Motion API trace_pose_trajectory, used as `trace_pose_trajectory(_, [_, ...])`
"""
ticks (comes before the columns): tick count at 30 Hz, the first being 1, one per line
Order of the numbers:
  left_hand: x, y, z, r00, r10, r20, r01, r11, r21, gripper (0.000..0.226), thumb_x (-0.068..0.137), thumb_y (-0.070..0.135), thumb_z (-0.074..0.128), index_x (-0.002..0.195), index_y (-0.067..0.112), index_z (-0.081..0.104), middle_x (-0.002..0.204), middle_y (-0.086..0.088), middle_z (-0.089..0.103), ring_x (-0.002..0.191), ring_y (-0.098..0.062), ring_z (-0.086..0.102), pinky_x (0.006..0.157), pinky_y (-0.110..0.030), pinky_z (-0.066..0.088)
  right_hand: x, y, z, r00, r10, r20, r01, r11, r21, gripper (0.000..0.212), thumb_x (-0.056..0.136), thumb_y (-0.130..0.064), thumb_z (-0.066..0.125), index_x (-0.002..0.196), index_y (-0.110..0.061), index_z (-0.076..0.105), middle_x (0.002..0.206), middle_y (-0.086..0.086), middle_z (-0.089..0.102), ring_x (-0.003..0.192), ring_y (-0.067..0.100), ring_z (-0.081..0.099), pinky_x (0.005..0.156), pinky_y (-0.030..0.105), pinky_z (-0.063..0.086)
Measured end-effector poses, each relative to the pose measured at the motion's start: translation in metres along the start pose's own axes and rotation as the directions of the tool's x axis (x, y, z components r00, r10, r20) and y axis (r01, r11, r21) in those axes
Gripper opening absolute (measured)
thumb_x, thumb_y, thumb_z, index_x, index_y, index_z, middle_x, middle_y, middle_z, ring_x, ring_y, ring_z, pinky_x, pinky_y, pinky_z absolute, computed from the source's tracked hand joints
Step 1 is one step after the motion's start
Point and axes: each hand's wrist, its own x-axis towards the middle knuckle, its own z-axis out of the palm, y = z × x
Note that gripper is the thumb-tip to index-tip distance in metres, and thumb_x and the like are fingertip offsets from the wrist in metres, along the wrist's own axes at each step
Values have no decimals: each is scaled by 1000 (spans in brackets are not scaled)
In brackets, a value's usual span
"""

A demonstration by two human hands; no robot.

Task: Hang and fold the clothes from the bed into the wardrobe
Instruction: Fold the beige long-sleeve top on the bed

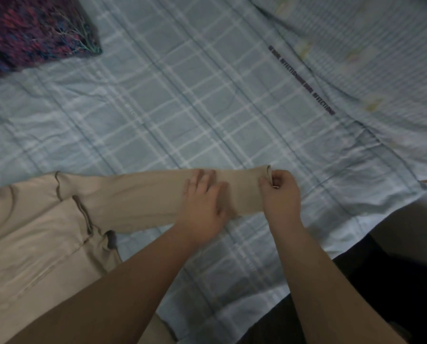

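Note:
A beige garment (41, 232) lies spread on the bed's blue checked sheet (182, 108) at the lower left, with one long sleeve (138, 197) stretched to the right. My left hand (202, 204) rests flat on that sleeve near its end, fingers straight. Just to its right, my right hand (280, 194) pinches the sleeve's cuff (269, 173) between thumb and fingers.
A purple and red patterned cloth (31, 28) lies at the top left of the bed. A light striped blanket (371, 50) is bunched at the top right. The bed's edge (356, 219) runs diagonally at the lower right, with dark floor beyond.

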Motion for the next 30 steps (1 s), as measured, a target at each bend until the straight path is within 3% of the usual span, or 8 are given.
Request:
trace_pose_trajectory(2, [-2, 23, -18, 974, -188, -126, 89, 831, -549, 40, 91, 39, 44, 117, 17, 64, 120, -5, 67, 117, -25, 60, 103, -39, 45, -20, -18, 4, 988, -108, 110, 95, 989, 113, 14, 88, -11, 68, 89, -22, 60, 78, -12, 63, 68, -5, 61, 65, 16, 48])
trace_pose_trajectory(3, [-3, 34, -26, 945, -325, -25, 185, 597, -781, 35, 99, 38, 42, 112, 16, 66, 109, -5, 72, 105, -23, 67, 93, -36, 52, -30, -23, 8, 968, -151, 198, 115, 977, 181, 18, 89, -9, 67, 87, -26, 61, 79, -11, 66, 69, -5, 63, 67, 17, 50])
trace_pose_trajectory(5, [-3, 41, -33, 848, -468, 249, 328, 94, -940, 45, 104, 43, 37, 109, 14, 70, 102, -8, 76, 96, -26, 72, 84, -38, 58, -44, -26, 16, 913, -212, 349, 134, 963, 234, 20, 94, -12, 62, 89, -31, 65, 82, -9, 71, 76, 5, 69, 73, 26, 56])
trace_pose_trajectory(7, [-6, 35, -37, 785, -533, 317, 338, -60, -939, 53, 95, 55, 45, 111, 12, 71, 106, -10, 75, 102, -28, 71, 92, -46, 56, -52, -22, 23, 902, -230, 364, 148, 960, 238, 26, 99, -13, 53, 89, -32, 67, 85, -9, 73, 76, 9, 69, 73, 32, 56])
trace_pose_trajectory(12, [-17, 8, -40, 752, -650, 109, 415, 338, -844, 19, 95, 30, 55, 105, 19, 67, 95, 2, 72, 95, -22, 67, 87, -41, 55, -60, -13, 32, 926, -332, 182, 341, 940, -22, 25, 95, -21, 44, 102, -32, 65, 102, -15, 70, 96, 5, 65, 88, 28, 52])
trace_pose_trajectory(15, [-29, -15, -59, 730, -683, 14, 427, 440, -790, 21, 99, 37, 51, 96, 21, 64, 85, 6, 67, 83, -13, 62, 73, -30, 47, -66, -3, 56, 793, -501, 346, 599, 743, -299, 46, 97, -29, 38, 137, -13, 55, 140, 5, 57, 132, 20, 49, 115, 29, 29])
trace_pose_trajectory(19, [-60, -67, -90, 694, -684, -225, 361, 600, -714, 31, 100, 34, 52, 90, 7, 62, 82, -8, 66, 72, -17, 56, 65, -24, 39, -95, -5, 106, 614, -578, 537, 785, 517, -341, 58, 99, -35, 37, 153, -13, 35, 158, 9, 36, 149, 26, 25, 121, 45, 22])
trace_pose_trajectory(30, [-228, -234, -153, 383, -844, -375, 398, 517, -758, 34, 97, 37, 52, 81, 8, 54, 75, -11, 59, 70, -29, 54, 65, -43, 42, -237, -54, 255, 427, -581, 693, 904, 271, -330, 62, 96, -40, 38, 154, -19, 32, 161, 3, 31, 151, 24, 21, 121, 52, 17])
